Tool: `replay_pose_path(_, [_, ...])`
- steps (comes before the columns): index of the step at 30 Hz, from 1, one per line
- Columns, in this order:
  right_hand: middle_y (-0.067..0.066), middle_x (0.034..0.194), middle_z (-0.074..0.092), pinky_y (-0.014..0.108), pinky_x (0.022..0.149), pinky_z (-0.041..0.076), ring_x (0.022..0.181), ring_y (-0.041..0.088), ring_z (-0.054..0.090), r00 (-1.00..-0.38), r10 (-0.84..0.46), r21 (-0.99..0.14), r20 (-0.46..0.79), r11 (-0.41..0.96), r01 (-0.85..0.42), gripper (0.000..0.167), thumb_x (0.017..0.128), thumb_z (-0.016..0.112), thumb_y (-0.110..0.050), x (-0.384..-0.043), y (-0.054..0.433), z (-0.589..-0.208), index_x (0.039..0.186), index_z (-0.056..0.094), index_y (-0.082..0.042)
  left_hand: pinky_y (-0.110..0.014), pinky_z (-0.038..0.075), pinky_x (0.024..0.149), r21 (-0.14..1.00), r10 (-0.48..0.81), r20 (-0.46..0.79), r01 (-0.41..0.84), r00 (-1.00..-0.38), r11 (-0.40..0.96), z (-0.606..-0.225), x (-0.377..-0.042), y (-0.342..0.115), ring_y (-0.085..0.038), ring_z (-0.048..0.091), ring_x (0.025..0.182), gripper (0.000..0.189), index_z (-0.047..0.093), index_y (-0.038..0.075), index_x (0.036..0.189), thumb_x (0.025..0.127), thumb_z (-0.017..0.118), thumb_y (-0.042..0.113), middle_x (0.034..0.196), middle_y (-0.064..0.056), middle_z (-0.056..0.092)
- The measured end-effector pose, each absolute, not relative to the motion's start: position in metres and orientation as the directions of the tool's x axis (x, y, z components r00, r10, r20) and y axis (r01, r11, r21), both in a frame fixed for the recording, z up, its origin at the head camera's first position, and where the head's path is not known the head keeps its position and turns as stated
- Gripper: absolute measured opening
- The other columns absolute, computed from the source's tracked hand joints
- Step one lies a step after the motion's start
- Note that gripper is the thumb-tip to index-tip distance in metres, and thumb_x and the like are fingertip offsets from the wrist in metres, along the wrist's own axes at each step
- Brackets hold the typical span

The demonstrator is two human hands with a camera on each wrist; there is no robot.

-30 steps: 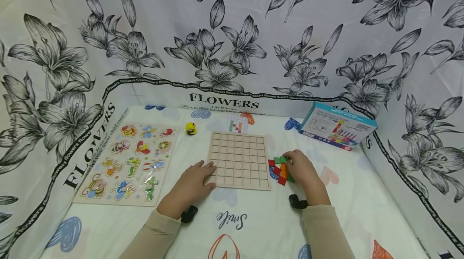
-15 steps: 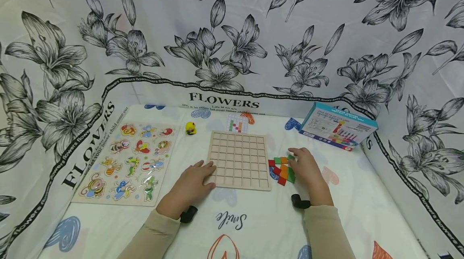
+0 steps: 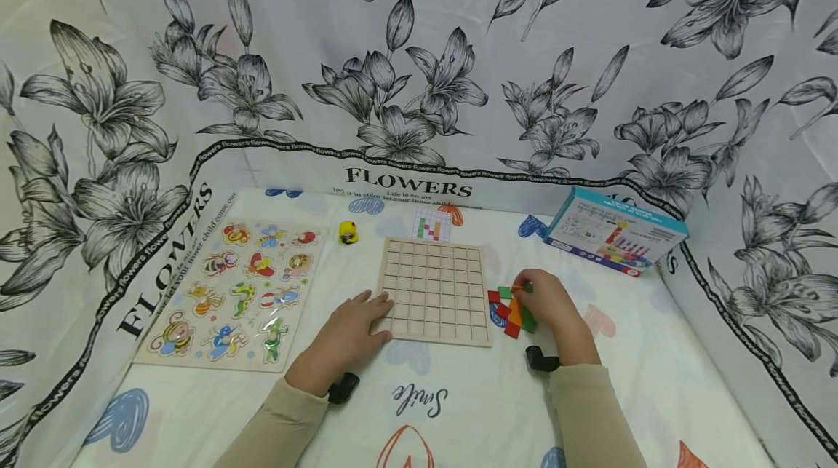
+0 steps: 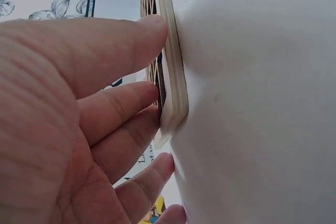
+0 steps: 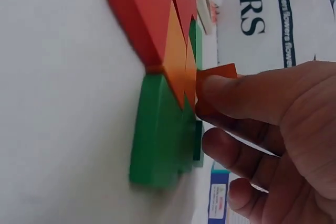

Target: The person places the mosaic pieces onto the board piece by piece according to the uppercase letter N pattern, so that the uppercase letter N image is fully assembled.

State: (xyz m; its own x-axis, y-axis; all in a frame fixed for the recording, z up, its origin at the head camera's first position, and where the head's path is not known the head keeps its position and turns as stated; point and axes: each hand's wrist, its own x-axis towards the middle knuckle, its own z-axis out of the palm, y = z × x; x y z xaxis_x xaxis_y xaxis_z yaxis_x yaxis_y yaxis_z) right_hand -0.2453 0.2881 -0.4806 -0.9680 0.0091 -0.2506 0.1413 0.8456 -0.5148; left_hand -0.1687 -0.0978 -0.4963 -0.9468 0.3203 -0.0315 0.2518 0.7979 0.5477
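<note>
My right hand [image 3: 548, 304] pinches an orange square tile [image 5: 226, 72] between thumb and finger, tilted up beside the other tiles. Around it lie red tiles [image 5: 139, 17], orange tiles [image 5: 176, 59] and green tiles [image 5: 157, 140], grouped flat on the cloth right of the wooden grid board [image 3: 435, 293]. The board's squares hold no tiles. At the board's left edge rests my left hand [image 3: 350, 330], palm down with fingers spread. In the left wrist view its thumb and fingertips touch the board's rim.
Behind the board lies a small pattern card [image 3: 431, 224] with coloured squares. A yellow toy duck [image 3: 348, 232] stands left of it. An insect picture puzzle [image 3: 229, 297] lies at left, and a teal-edged box [image 3: 615, 231] leans at the back right.
My right hand draws back slightly right from the tiles, then returns and now pinches an orange tile. The orange tile at the back of the group is now lifted. My left hand stays put.
</note>
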Motion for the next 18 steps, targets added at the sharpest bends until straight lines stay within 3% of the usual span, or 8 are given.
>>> replay_pose_path(5, [0.013, 0.131, 0.072, 0.055, 0.107, 0.059, 0.113, 0.033, 0.063, -0.99, 0.009, -0.537, -0.14, 0.839, 0.083, 0.025, 0.11, 0.065, -0.019, -0.245, 0.268, -0.469, 0.133, 0.073, -0.013, -0.064, 0.034, 0.13, 0.541, 0.321, -0.028, 0.255, -0.947, 0.801, -0.495, -0.169, -0.098, -0.043, 0.041, 0.16, 0.059, 0.065, 0.008, 0.152, 0.098, 0.083, 0.022, 0.164, -0.009, 0.057])
replay_pose_path(10, [0.012, 0.134, 0.074, 0.056, 0.11, 0.059, 0.118, 0.033, 0.067, -0.995, -0.081, -0.576, -0.055, 0.817, -0.035, 0.028, 0.112, 0.063, -0.016, -0.254, 0.232, -0.461, 0.137, 0.073, -0.012, -0.064, 0.033, 0.13, 0.54, 0.319, -0.033, 0.252, -0.947, 0.803, -0.494, -0.169, -0.098, -0.043, 0.041, 0.16, 0.059, 0.065, 0.007, 0.152, 0.098, 0.083, 0.022, 0.164, -0.009, 0.057])
replay_pose_path(18, [0.008, 0.122, 0.076, 0.05, 0.105, 0.059, 0.113, 0.028, 0.066, -0.983, -0.167, -0.595, -0.075, 0.799, -0.091, 0.019, 0.109, 0.066, -0.015, -0.28, 0.185, -0.474, 0.121, 0.08, -0.012, -0.064, 0.033, 0.13, 0.552, 0.324, -0.035, 0.252, -0.945, 0.795, -0.494, -0.167, -0.098, -0.042, 0.041, 0.16, 0.059, 0.065, 0.007, 0.152, 0.098, 0.083, 0.023, 0.164, -0.009, 0.056])
